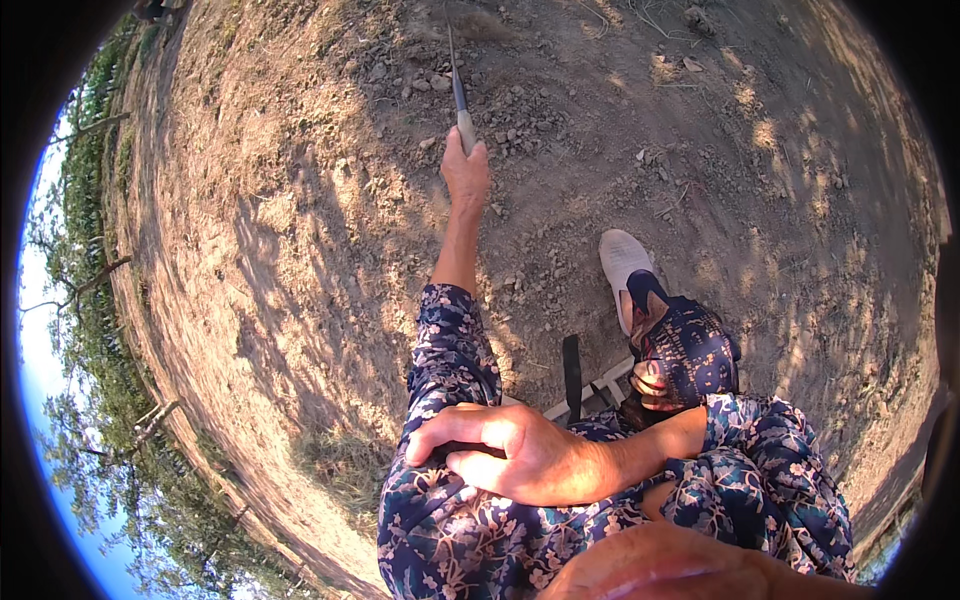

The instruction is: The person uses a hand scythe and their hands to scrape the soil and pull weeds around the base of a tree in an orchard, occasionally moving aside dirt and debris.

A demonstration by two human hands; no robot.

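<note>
Stretched out ahead of me, my left hand (465, 170) is closed around the pale handle of a long, thin hand tool (458, 88). The tool's narrow dark metal part points away over the soil. Its far end is blurred near the top rim, so I cannot tell its shape. My right hand (520, 455) lies across dark floral cloth (450, 535) close to my body, next to my left sleeve. Its thumb and forefinger are apart, with no tool between them; some fingertips are hidden.
Dry, crumbly soil (560, 180) with clods and straw spreads around me. My beige shoe (624, 258) stands on it at centre right. A pale frame bar (612, 378) and a black strap (572, 375) show beside my leg. Trees (150, 460) line the left rim.
</note>
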